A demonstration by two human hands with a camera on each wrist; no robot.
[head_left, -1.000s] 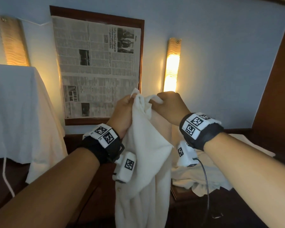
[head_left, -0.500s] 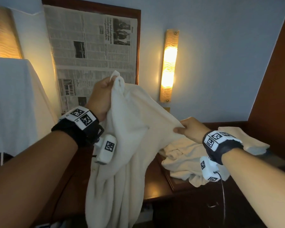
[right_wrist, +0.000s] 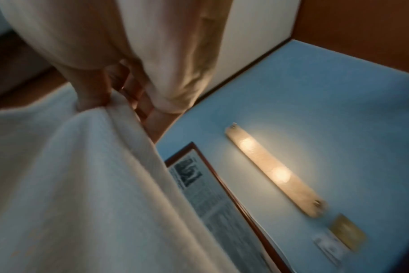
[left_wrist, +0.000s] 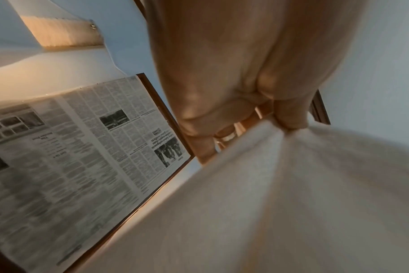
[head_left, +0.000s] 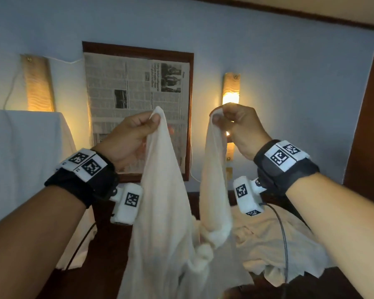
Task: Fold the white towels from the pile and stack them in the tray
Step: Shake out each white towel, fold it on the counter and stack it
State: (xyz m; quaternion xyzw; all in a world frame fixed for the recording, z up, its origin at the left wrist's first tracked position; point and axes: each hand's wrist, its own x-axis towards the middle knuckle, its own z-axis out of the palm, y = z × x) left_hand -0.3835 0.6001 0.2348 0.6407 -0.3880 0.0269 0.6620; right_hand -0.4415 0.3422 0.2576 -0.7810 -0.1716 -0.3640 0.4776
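Note:
A white towel (head_left: 164, 212) hangs in the air in front of me, sagging in the middle. My left hand (head_left: 136, 134) pinches one top corner at chest height; my right hand (head_left: 235, 126) pinches another corner a little to the right. The left wrist view shows thumb and fingers nipping the cloth (left_wrist: 280, 194), and the right wrist view shows the same grip on the towel (right_wrist: 70, 184). Below the right arm lies the pile of crumpled white towels (head_left: 279, 244) on a dark wooden surface. No tray can be made out.
A framed newspaper (head_left: 138, 100) hangs on the blue wall between two lit wall lamps (head_left: 231, 91). A white cloth covers something tall at the left (head_left: 20, 158). A brown wooden panel (head_left: 367, 126) stands at the right. Cables trail from both wrist cameras.
My right hand rose from low by the pile to level with the left, now pinching a second towel corner. The left hand kept its corner, and the towel hangs between both.

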